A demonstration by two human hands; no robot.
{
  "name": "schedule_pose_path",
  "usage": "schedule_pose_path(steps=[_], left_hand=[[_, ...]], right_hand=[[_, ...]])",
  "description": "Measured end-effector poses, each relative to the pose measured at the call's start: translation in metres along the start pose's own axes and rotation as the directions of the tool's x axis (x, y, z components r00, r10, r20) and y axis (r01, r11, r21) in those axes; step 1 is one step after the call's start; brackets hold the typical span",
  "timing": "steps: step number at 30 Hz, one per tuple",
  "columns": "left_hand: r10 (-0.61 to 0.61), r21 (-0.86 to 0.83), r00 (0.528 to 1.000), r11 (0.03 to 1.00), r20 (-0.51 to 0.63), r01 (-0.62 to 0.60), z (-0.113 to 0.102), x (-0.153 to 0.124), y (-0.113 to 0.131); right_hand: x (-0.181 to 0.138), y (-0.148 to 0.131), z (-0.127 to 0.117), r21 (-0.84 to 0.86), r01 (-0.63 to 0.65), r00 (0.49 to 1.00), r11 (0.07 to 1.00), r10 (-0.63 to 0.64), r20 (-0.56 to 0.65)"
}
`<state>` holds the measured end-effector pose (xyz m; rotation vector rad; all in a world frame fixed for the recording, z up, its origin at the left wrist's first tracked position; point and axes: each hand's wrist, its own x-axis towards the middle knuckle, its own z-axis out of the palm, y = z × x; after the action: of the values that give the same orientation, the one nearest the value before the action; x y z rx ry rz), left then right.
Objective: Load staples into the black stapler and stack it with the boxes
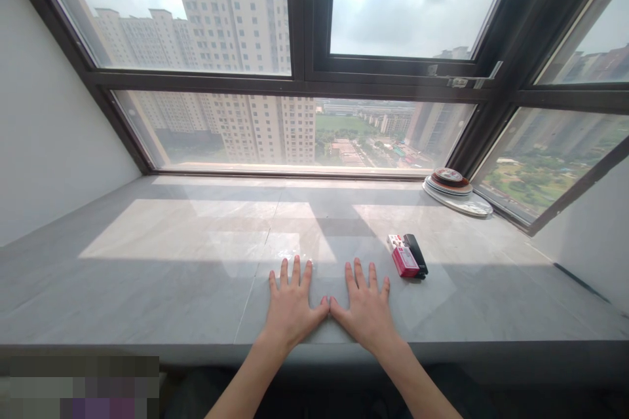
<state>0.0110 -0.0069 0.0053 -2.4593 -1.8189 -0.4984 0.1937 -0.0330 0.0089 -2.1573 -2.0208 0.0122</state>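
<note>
My left hand (293,304) lies flat on the grey stone window sill (162,288), fingers spread. Beside it my right hand (366,308) also rests flat with its fingers apart. The two thumb tips meet or nearly meet between them. Shiny glints around the left fingertips look like a clear film, though I cannot make it out well. To the right of my right hand sits a black stapler (417,254). Against its left side are a pink and white small box (405,262) and a white box with red marks (394,242).
A stack of plates (449,183) on a white oval plate (474,205) stands in the far right corner. Dark window frames (299,85) rise behind the sill, with a metal latch (462,82). A white wall (54,124) bounds the left side.
</note>
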Motion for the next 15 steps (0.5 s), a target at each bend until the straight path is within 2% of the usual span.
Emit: schedule_pose_path(steps=[2, 4, 7, 8, 10, 12, 13, 15], left_hand=[[-0.001, -0.003, 1.000, 1.000, -0.002, 0.001, -0.001, -0.001, 0.000], [0.000, -0.006, 1.000, 1.000, -0.009, 0.000, -0.001, -0.001, -0.001], [0.003, -0.014, 1.000, 1.000, -0.019, -0.003, -0.001, -0.002, -0.003], [0.004, -0.017, 1.000, 1.000, -0.020, -0.005, -0.001, -0.002, -0.004], [0.006, -0.022, 1.000, 1.000, -0.020, -0.006, 0.000, -0.002, -0.005], [0.002, -0.021, 1.000, 1.000, -0.018, -0.002, 0.000, -0.001, -0.005], [-0.002, -0.019, 1.000, 1.000, -0.018, 0.001, 0.000, -0.001, -0.005], [-0.008, -0.016, 1.000, 1.000, -0.018, 0.008, 0.000, 0.000, -0.005]], right_hand=[[-0.001, 0.000, -0.002, 0.053, -0.004, 1.000, 0.999, 0.005, -0.010], [-0.001, 0.008, -0.009, 0.189, 0.017, 1.000, 0.982, -0.012, -0.026], [0.005, 0.045, -0.029, 0.462, 0.074, 0.989, 0.884, -0.006, -0.147], [0.009, 0.065, -0.037, 0.516, 0.066, 0.974, 0.854, 0.056, -0.218], [0.023, 0.110, -0.054, 0.530, -0.051, 0.904, 0.847, 0.264, -0.336], [0.040, 0.153, -0.066, 0.548, -0.217, 0.868, 0.808, 0.417, -0.271], [0.047, 0.170, -0.070, 0.575, -0.264, 0.880, 0.774, 0.437, -0.185], [0.060, 0.191, -0.072, 0.629, -0.268, 0.936, 0.729, 0.352, -0.010]])
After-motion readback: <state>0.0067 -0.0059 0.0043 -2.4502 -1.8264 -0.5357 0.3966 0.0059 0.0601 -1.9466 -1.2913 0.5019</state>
